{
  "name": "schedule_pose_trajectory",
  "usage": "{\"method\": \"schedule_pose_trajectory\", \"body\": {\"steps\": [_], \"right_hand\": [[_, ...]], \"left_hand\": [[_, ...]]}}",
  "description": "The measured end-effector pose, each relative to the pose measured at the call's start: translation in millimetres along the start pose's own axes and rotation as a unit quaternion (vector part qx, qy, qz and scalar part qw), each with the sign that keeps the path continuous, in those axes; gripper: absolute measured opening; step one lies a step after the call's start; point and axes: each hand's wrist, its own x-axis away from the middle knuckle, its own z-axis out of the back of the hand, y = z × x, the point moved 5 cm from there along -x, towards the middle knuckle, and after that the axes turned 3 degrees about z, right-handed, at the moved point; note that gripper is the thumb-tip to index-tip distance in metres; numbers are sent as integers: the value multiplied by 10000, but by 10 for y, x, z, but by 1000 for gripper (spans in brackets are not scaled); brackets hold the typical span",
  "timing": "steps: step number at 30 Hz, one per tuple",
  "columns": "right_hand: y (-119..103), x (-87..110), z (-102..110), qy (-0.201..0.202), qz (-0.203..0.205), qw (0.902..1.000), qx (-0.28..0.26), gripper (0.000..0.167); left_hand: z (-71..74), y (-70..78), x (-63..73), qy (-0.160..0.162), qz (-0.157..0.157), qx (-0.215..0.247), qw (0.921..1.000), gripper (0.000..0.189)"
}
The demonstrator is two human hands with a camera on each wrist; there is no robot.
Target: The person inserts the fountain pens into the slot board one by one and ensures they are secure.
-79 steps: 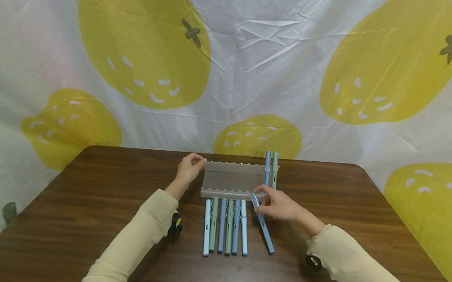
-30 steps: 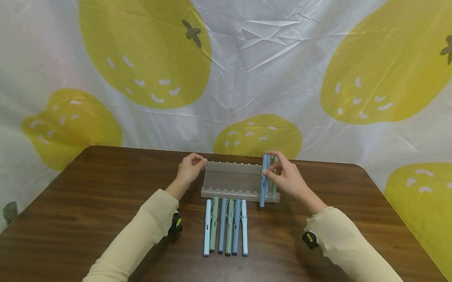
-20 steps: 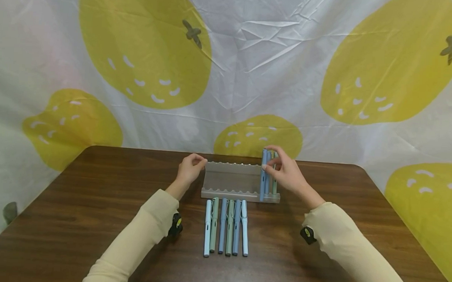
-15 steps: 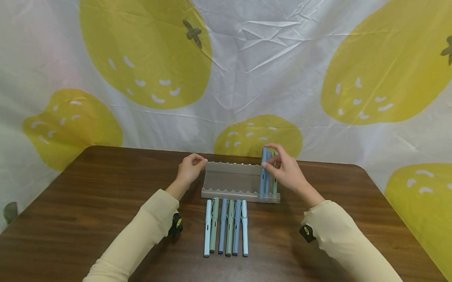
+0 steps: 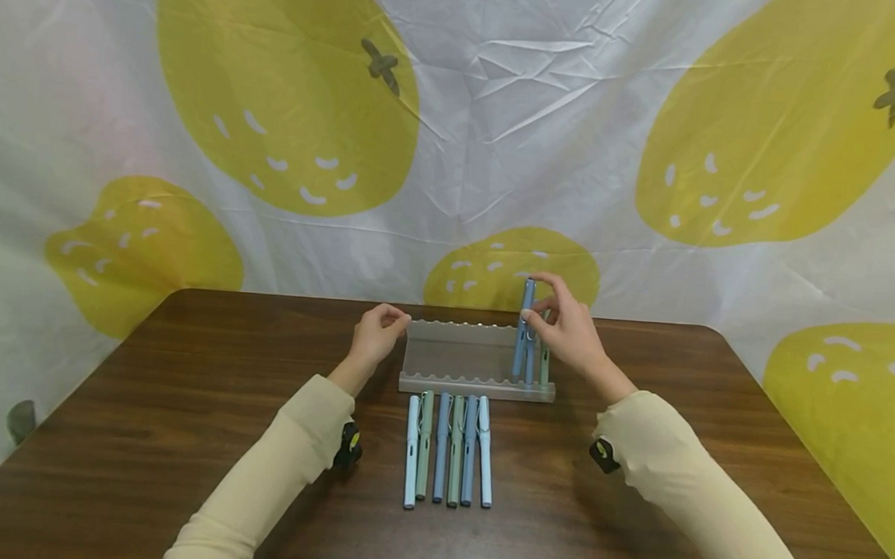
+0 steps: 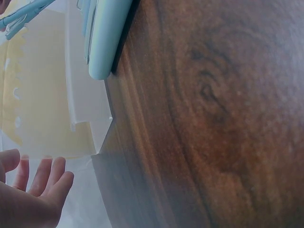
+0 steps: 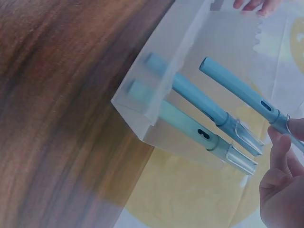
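My right hand [image 5: 573,337] pinches a blue fountain pen [image 5: 518,360] by its cap end, thumb against forefinger, over the right part of a translucent pen rack [image 5: 444,386]. In the right wrist view the barrel of this pen [image 7: 232,85] hangs free of the notches, leaning over the rack. Beside it, a blue pen [image 7: 194,95] and a green pen [image 7: 180,121] rest in the right-hand notches, caps up. My left hand [image 5: 374,336] holds the rack's far left corner between thumb and fingertips; the left wrist view shows the fingers [image 6: 45,175] at that edge.
Several pens in pale blue, green and blue [image 5: 454,452] lie side by side on the wooden table [image 5: 264,438], just in front of the rack. A white cloth with yellow fruit prints [image 5: 291,101] hangs behind the table's far edge.
My right hand has lifted the blue pen from the table to the rack, lowered it beside the standing blue pen, then raised and tilted it slightly. My left hand has stayed put.
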Motion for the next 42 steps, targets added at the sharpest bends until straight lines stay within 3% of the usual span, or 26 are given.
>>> {"method": "schedule_pose_trajectory", "body": {"steps": [10, 33, 42], "right_hand": [[57, 111, -112, 163, 38, 9997, 171, 49], [116, 193, -204, -299, -140, 9995, -9, 48], [138, 173, -188, -504, 125, 9986, 79, 53]], "left_hand": [[4, 11, 2, 9, -116, 7, 9999, 19], [2, -2, 7, -115, -13, 22, 9999, 20], [2, 1, 9, -91, -33, 39, 9999, 19]]}}
